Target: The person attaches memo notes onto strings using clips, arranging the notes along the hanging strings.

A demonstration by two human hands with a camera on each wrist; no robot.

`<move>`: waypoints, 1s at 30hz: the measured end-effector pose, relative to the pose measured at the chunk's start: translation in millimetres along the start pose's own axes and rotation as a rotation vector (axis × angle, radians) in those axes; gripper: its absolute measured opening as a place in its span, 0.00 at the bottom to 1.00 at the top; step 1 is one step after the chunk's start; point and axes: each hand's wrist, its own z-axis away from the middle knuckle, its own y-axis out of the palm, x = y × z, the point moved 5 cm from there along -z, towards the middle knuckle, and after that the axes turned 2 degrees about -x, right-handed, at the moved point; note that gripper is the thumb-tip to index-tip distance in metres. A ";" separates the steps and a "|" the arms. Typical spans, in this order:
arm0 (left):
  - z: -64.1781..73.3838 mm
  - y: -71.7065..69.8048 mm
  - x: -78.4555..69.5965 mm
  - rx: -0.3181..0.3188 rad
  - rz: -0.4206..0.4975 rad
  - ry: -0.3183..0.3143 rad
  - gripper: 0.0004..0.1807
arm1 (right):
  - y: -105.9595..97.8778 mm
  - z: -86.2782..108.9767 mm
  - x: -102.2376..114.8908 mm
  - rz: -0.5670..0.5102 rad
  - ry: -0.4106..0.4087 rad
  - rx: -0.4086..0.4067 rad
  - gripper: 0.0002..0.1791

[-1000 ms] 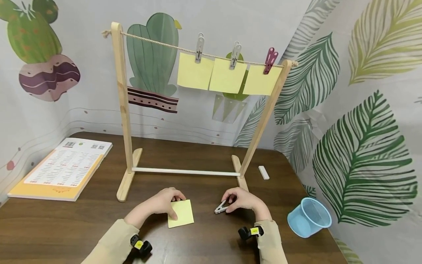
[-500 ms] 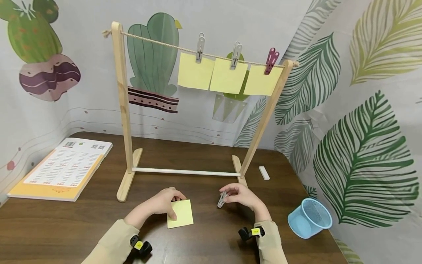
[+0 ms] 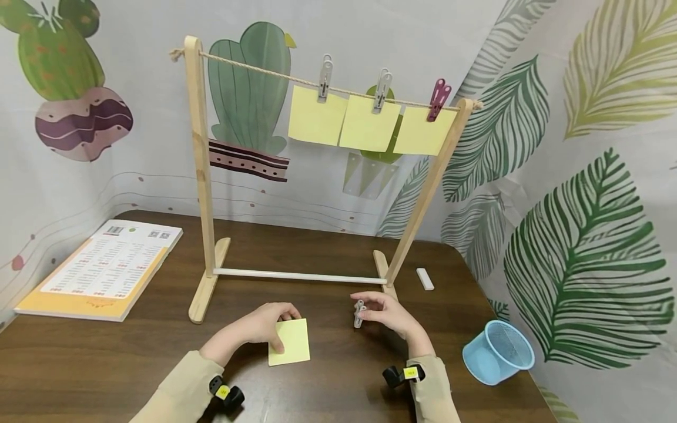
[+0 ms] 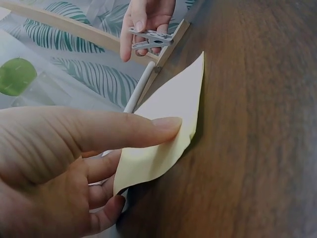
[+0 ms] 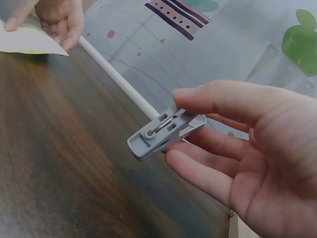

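My left hand (image 3: pixel 267 325) pinches a yellow sticky note (image 3: pixel 294 342) between thumb and fingers, low over the table; in the left wrist view the note (image 4: pixel 168 104) bends slightly under the thumb. To its right, my right hand (image 3: pixel 388 314) holds a grey clothespin (image 3: pixel 359 314) by its handle end. The right wrist view shows the clothespin (image 5: pixel 166 130) with its metal spring and its biting end pointing away from the hand. Behind both hands stands a wooden frame (image 3: pixel 198 153) with a rope (image 3: pixel 254 67) strung across its top.
Yellow notes (image 3: pixel 317 116) hang from the rope by two grey clothespins and a purple clothespin (image 3: pixel 438 100). A white bar (image 3: pixel 301 276) joins the frame's feet. A calendar-like booklet (image 3: pixel 100 270) lies left. At right are a white block (image 3: pixel 425 279) and a blue mesh basket (image 3: pixel 483 355).
The right hand has turned the clothespin from lying sideways to nearly upright and shifted it slightly away from the body. The left hand and its note have stayed almost still.
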 end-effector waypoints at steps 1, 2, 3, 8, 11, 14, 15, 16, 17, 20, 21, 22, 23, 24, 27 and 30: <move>-0.1 0.0 0.1 0.006 0.007 0.002 0.35 | -0.2 -0.2 0.0 -0.005 0.001 -0.009 0.28; -0.1 0.1 0.3 0.013 0.013 0.003 0.36 | -0.2 -0.5 0.4 -0.012 0.002 -0.020 0.28; -0.1 0.1 0.4 0.019 0.017 0.005 0.36 | -0.3 -0.8 0.5 -0.020 0.001 -0.030 0.29; -0.2 0.7 1.1 0.028 0.024 0.000 0.38 | 0.4 -3.2 0.7 -0.045 0.003 -0.078 0.29; 0.1 0.9 1.4 0.023 0.026 -0.007 0.35 | 1.7 -4.6 0.2 -0.059 0.009 -0.087 0.26; 0.2 0.7 2.1 0.017 0.020 -0.011 0.33 | 2.7 -5.5 -0.1 -0.072 0.010 -0.085 0.25; 0.4 0.4 2.0 0.017 0.021 -0.012 0.33 | 2.9 -5.7 -0.1 -0.076 0.011 -0.084 0.25; 0.3 0.7 2.3 0.017 0.023 -0.014 0.33 | 3.1 -5.6 -0.1 -0.079 0.011 -0.083 0.25; 0.4 0.5 2.5 0.018 0.021 -0.016 0.33 | 3.2 -5.6 0.0 -0.081 0.011 -0.082 0.25; 0.2 0.8 3.9 0.022 0.032 -0.020 0.32 | 3.4 -5.2 0.6 -0.085 0.013 -0.081 0.25; 0.1 0.9 4.4 0.025 0.043 -0.022 0.31 | 3.6 -5.1 0.9 -0.086 0.013 -0.082 0.25; -0.3 1.1 5.3 0.027 0.047 -0.021 0.30 | 3.5 -5.1 1.1 -0.086 0.012 -0.081 0.26; -0.5 1.2 5.9 0.030 0.054 -0.020 0.29 | 3.6 -5.1 1.1 -0.086 0.012 -0.081 0.26; -0.8 1.2 6.5 0.034 0.061 -0.015 0.27 | 3.6 -5.1 1.1 -0.086 0.012 -0.080 0.25; -1.7 1.1 7.8 0.047 0.066 0.004 0.23 | 3.2 -5.4 0.1 -0.086 0.012 -0.082 0.25; -2.4 1.0 8.1 0.052 0.061 0.025 0.20 | 2.8 -6.0 -1.6 -0.090 0.017 -0.089 0.24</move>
